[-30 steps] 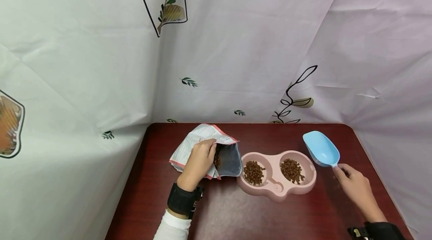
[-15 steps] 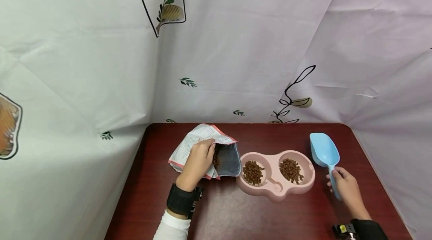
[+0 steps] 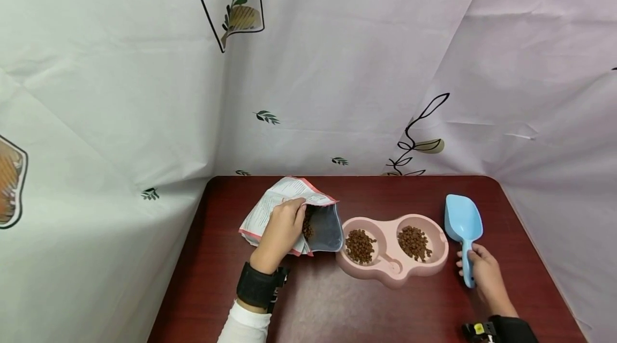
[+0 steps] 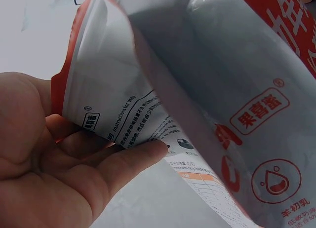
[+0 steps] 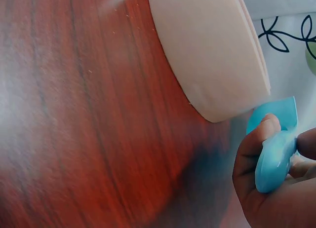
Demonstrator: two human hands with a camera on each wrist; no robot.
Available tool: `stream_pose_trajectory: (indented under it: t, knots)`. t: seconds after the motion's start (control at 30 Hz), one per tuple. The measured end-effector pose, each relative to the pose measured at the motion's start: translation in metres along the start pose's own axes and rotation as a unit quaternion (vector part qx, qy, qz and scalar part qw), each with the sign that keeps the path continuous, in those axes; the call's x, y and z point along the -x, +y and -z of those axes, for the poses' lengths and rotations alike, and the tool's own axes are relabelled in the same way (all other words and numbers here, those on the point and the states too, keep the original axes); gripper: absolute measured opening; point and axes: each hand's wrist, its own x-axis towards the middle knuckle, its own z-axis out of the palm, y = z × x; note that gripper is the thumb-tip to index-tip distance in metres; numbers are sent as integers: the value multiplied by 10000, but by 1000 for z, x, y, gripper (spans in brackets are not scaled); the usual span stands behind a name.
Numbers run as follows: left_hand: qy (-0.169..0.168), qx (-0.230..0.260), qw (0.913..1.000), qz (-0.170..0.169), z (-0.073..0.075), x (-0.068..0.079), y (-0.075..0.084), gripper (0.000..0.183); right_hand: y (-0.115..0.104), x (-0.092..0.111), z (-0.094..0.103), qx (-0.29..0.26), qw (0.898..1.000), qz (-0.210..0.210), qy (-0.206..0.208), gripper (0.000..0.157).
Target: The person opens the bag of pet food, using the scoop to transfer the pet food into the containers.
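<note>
Blue plastic scoop point(image 3: 464, 218), right hand point(image 3: 486, 272) gripping handle, swung straighter forward beside pink double bowl point(image 3: 389, 241); left hand point(image 3: 283, 228) holds white-red bag point(image 3: 272, 202).

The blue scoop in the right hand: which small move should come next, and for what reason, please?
Probably the right hand should lay the blue scoop on the table beside the pink double bowl: the scoop looks empty, and both compartments hold kibble.

The scoop point(image 3: 464, 218) is blue, the bag point(image 3: 284, 195) red-edged white.
</note>
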Motion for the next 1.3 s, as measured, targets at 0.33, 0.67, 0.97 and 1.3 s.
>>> stream_pose_trajectory:
  t: [0.33, 0.67, 0.97, 1.3]
  knots:
    - [-6, 30, 10000, -21, 0, 0, -1, 25, 7, 1, -12, -75, 9998, -167, 99, 48]
    - [-21, 43, 10000, -21, 1, 0, -1, 25, 7, 2, -14, -415, 9988, -218, 147, 50]
    - [-24, 62, 10000, -29, 1, 1, -1, 25, 4, 4, -16, -749, 9963, -399, 124, 53]
    - [5, 69, 10000, -18, 2, 0, -1, 23, 2, 14, -7, 1109, 9909, -152, 746, 61]
